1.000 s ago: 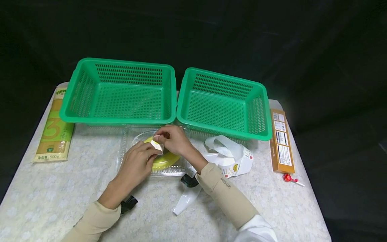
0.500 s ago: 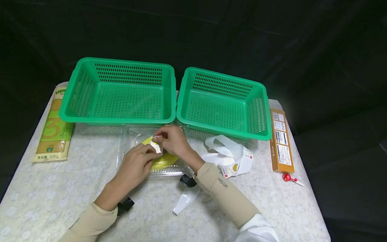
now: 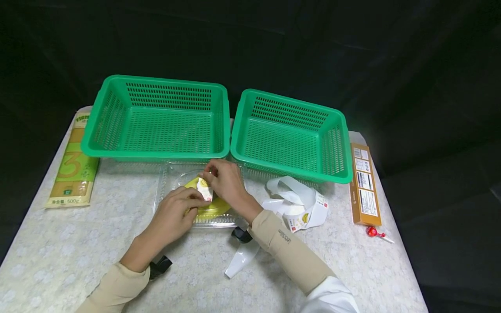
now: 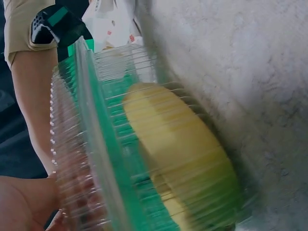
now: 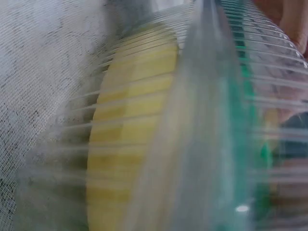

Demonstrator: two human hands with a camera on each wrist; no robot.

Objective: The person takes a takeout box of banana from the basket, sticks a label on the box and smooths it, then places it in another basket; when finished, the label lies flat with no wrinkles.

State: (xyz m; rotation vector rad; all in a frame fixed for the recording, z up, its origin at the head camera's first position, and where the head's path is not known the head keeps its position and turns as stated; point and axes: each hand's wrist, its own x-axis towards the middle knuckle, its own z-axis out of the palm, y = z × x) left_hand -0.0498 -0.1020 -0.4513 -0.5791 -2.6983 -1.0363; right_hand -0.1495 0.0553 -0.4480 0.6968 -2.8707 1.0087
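In the head view, a clear plastic clamshell box [image 3: 164,184] stands just in front of the baskets, its lid down over yellow bananas [image 4: 178,139]. A white label [image 3: 205,191] with a banana print overlaps the top of the lid. My left hand [image 3: 177,213] pinches the label's near edge between thumb and fingers. At its far edge my right hand [image 3: 226,183] pinches it too, with fingers bent. Both wrist views look through the ribbed sides of the box at the bananas, and the label is hidden there.
Two green baskets [image 3: 156,154] [image 3: 289,168] stand behind the box. A curled strip of white labels [image 3: 318,213] lies right, its tail [image 3: 242,260] toward me. A noodle packet [image 3: 74,169] is far left; an orange box [image 3: 355,198] and a red lollipop [image 3: 372,231] lie far right.
The label has swung flatter over the lid, and more of its printed face shows. Both hands stay close together above the box, with only small finger movements. The head view has shifted slightly.
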